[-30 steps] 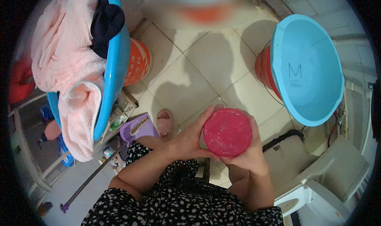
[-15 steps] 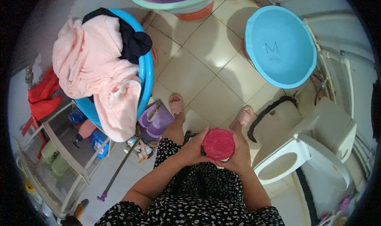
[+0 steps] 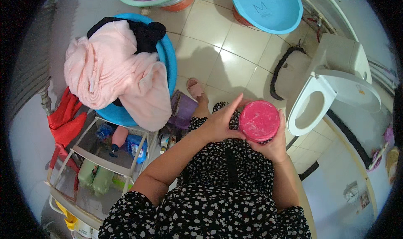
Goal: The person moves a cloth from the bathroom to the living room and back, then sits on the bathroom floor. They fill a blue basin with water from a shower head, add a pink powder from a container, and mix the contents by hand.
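Observation:
A round tub with a bright pink lid [image 3: 259, 120], whitish smears on its top, is held up in front of my body. My right hand [image 3: 275, 144] wraps round it from the right and below. On its other side my left hand [image 3: 221, 123] is spread, fingers stretched upward and apart from the lid. The left thumb tip is close to the lid's edge; whether it touches I cannot tell. Below the lid, most of the tub's body is hidden.
Left stands a blue basin [image 3: 170, 71] heaped with a pink fleecy cloth [image 3: 107, 67] and dark cloth. Below it is a white rack [image 3: 98, 159] with bottles. Red gloves [image 3: 65, 117] hang left. A toilet [image 3: 310, 109] with raised lid stands right, a light-blue basin [image 3: 268, 8] beyond.
The pink-lidded tub has come up and to the right. My left hand has come off its side and opened, while the right keeps its hold. The whole view has shifted.

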Demonstrator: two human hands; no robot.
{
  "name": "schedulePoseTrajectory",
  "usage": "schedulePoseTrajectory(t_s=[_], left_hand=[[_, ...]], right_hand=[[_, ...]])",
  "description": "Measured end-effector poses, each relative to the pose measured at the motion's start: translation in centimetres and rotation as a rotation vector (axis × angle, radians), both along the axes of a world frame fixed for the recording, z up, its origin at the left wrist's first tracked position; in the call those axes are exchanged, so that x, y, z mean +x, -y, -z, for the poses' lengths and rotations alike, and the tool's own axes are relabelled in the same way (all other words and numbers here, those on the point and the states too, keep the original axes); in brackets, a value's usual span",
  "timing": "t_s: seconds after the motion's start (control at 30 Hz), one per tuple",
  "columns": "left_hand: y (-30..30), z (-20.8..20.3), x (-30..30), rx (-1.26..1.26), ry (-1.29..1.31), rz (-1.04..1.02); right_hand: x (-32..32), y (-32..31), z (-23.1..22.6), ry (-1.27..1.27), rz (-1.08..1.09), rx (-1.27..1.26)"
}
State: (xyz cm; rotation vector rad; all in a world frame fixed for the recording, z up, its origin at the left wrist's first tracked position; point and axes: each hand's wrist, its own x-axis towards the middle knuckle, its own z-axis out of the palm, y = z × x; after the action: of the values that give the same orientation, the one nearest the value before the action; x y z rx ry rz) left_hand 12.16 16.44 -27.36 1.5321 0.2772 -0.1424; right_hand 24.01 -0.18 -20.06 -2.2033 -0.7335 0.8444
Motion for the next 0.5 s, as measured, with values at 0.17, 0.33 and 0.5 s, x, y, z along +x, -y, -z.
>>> schedulePoseTrajectory(t_s=[0.17,0.33,0.5], left_hand=[[1.8,4.5,-0.5,0.016,-0.163,-0.044],[5.9,6.2,0.3,0.323,-0.188,0.012],[12.7,13.4,2.3,0.274,-0.273,-0.035]], right_hand=[[0.0,4.3,1.7,0.007,0.209,0.054],[1.5,9.3,7.2,0.016,0.270,0.044],[2.9,13.6,11.6,-0.064,0.377,0.071]])
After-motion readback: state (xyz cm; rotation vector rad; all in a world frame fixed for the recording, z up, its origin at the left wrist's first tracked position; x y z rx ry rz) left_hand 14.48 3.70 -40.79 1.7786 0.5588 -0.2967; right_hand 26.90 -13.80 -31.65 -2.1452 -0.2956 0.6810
